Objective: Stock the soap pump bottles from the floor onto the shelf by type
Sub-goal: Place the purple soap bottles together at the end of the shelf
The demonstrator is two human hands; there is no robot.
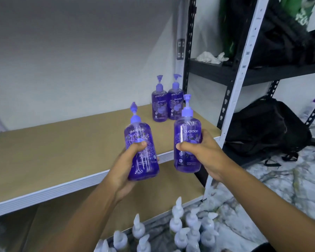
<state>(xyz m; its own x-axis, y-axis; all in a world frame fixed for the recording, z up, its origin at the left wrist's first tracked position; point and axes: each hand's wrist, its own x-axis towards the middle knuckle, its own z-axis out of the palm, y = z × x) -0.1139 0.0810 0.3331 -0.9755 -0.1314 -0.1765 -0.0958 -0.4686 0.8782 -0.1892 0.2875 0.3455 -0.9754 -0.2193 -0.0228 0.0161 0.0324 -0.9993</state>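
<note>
Head view. My left hand (129,161) is wrapped round one purple pump bottle (141,148); my right hand (201,151) is closed on a second purple bottle (187,142). Both are held upright, just in front of the shelf (62,153) edge, pumps up. Two matching purple bottles (166,104) already stand touching at the shelf's back right corner, by the upright post (188,42). Pale-pump bottles (185,231) wait on the floor below, blurred.

Step in hand, I judge: carrying pair no. 2 of the purple type to the shelf. Next move calls for reaching fwd and setting both down upright beside the back pair, w/o knocking them, then letting go.
</note>
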